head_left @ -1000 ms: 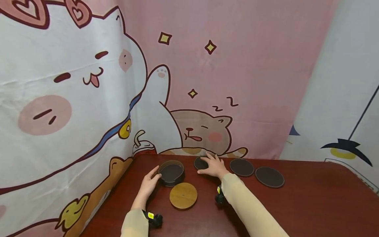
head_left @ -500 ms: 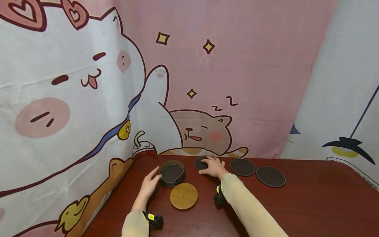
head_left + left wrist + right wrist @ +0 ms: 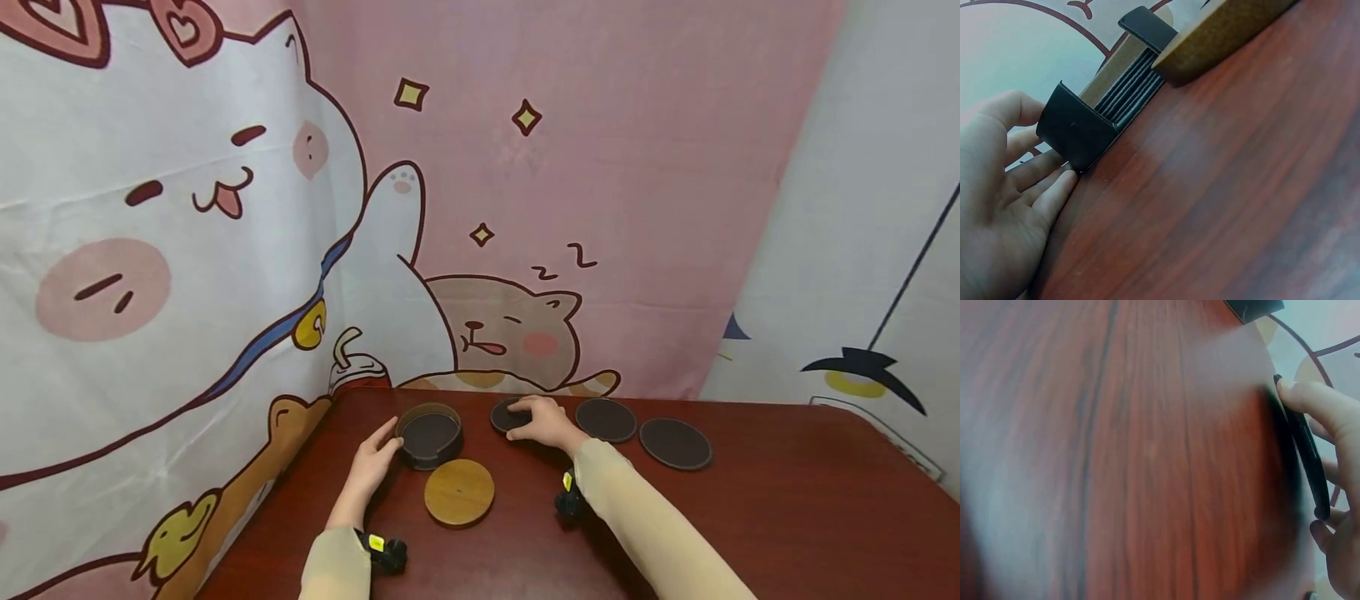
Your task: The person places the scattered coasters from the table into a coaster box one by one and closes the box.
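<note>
A round black coaster holder (image 3: 429,454) with a tan inner wall stands at the back left of the table. In the left wrist view, several dark coasters (image 3: 1129,87) lie stacked inside, seen through the slot in its side. My left hand (image 3: 371,462) holds the holder's left side, fingers and thumb curved against its outer wall. To the right of it, my right hand (image 3: 546,423) pinches a dark round coaster (image 3: 506,417) by its edges. The right wrist view shows this coaster (image 3: 1304,450) edge-on between thumb and fingers, with a dark shadow beside it.
A round wooden disc (image 3: 459,493) lies in front of the holder. Two more dark coasters (image 3: 606,419) lie flat to the right of my right hand. The reddish-brown table (image 3: 780,500) meets a printed cartoon curtain (image 3: 600,167) at its back and left edges.
My right fingers have closed from a spread reach over the coaster to a pinch on its edges. My left hand stays on the holder. The head view has shifted slightly.
</note>
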Available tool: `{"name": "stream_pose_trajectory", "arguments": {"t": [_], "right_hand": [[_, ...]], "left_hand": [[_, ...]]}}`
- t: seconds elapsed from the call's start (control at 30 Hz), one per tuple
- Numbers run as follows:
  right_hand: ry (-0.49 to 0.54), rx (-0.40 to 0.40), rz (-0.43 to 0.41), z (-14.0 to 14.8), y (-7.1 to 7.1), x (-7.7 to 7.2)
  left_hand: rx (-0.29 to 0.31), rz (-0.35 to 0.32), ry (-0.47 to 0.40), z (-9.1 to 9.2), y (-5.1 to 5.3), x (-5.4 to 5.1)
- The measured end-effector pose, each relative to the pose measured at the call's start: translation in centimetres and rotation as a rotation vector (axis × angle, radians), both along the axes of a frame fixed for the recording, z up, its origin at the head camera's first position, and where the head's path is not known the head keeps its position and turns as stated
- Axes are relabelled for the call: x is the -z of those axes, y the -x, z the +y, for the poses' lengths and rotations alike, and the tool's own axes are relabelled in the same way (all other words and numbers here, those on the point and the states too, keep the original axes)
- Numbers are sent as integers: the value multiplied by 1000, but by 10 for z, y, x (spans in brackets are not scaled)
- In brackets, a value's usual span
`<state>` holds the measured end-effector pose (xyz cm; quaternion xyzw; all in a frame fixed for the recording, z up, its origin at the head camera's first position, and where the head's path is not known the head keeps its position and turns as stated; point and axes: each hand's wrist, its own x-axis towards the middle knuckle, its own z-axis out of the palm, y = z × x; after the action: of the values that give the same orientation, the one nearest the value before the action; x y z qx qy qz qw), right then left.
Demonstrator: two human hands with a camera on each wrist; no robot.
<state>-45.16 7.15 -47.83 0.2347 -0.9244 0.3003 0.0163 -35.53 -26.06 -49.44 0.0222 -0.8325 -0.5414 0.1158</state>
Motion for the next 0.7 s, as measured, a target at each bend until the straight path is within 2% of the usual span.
{"name": "stream_pose_trajectory", "arguments": {"t": [0.23,0.7], "right_hand": [[59,-116,41,21,-13,-18],[121,-204,204,36,-47,-75]], "left_hand": [[9,-8,0,0,1,-1],[19,-19,11,0,0,-1]]}}
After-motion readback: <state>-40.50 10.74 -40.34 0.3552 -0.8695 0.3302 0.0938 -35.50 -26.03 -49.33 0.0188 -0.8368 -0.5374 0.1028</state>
